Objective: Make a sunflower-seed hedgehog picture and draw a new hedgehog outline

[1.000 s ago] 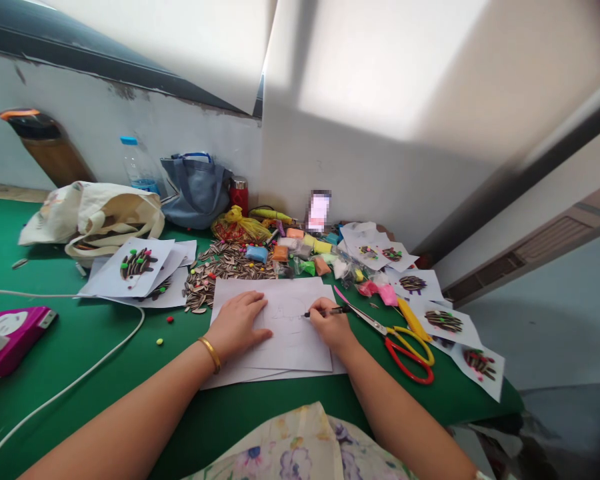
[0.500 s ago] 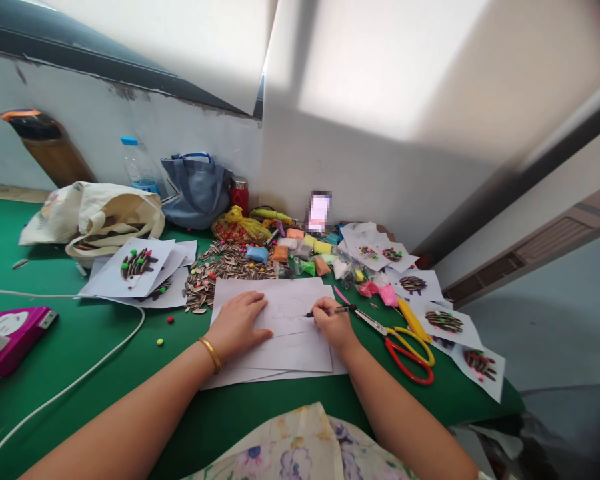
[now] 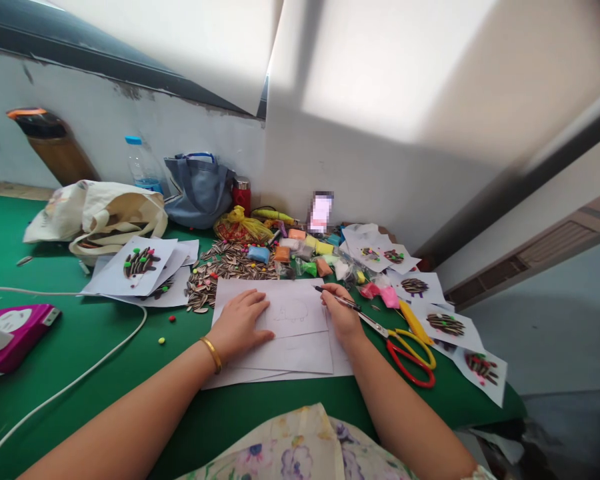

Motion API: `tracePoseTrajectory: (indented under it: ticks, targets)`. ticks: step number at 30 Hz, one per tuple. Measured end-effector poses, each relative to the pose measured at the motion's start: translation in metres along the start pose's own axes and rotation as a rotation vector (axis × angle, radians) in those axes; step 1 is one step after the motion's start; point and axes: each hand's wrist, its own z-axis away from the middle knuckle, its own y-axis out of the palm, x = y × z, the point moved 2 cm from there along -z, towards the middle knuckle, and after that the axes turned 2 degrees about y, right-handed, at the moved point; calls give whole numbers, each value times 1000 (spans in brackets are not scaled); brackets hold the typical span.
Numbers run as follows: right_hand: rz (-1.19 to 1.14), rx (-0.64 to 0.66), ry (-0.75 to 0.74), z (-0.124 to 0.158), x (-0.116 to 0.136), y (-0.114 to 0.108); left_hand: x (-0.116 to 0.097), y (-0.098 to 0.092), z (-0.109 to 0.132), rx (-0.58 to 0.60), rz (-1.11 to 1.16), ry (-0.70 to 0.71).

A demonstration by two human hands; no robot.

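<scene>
White sheets of paper (image 3: 290,353) lie stacked on the green table in front of me. On the top sheet is a thin pencil-like outline (image 3: 291,311) of a small rounded animal. My left hand (image 3: 243,323) rests flat on the left part of the paper, fingers spread, holding nothing. My right hand (image 3: 343,313) grips a black pen (image 3: 339,297) at the right edge of the sheet. The pen's tip points up and left, right of the outline. Scissors (image 3: 409,350) with red and yellow handles lie just right of my right hand.
Sunflower seeds (image 3: 225,270) and coloured clay packets (image 3: 283,254) lie behind the paper. Seed-decorated sheets (image 3: 447,323) sit at right and others (image 3: 143,267) at left. Bags (image 3: 197,190), a phone (image 3: 321,212) and a white cable (image 3: 95,370) are also there.
My right hand and the pen have moved up and slightly right, off the outline, which now shows more fully. My left hand stays on the paper.
</scene>
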Motion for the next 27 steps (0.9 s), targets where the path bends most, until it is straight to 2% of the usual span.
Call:
tracePoseTrajectory:
  ticks: [8,16,27]
  targets:
    - [22,64,129,-15,12,9,1,1,0,3,21,2]
    - [91,70,-12,-10,6,17,1,1,0,6,40,5]
    - [213,99,-108,-3,11,18,-1,-1,1,-5,52,7]
